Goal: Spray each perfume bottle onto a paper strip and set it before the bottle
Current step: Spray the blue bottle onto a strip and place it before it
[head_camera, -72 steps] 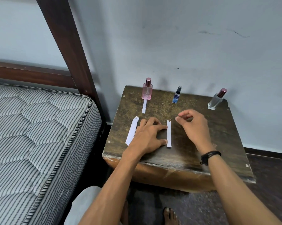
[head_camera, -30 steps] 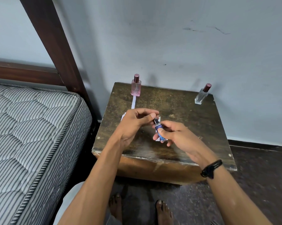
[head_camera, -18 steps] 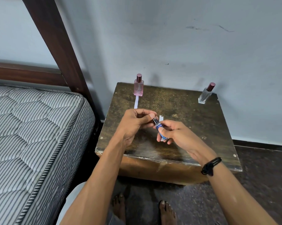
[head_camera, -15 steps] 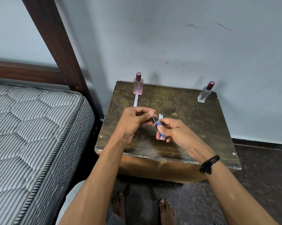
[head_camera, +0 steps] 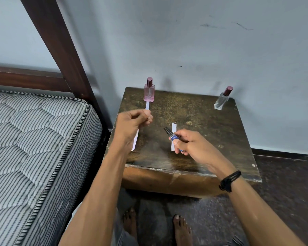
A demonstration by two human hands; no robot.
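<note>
Blue bottle (head_camera: 174,138), nozzle (head_camera: 167,130) bare, sits pinched in the right grip (head_camera: 190,144) over a strip (head_camera: 174,127) on the table (head_camera: 206,135), likely for spraying; left grip (head_camera: 133,121) curled, contents hidden.

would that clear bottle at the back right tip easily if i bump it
Probably: the clear bottle looks tall and narrow on a small base, so a nudge up high may topple it. It seems glass, so likely breakable, and it stands near the table corner.
</note>
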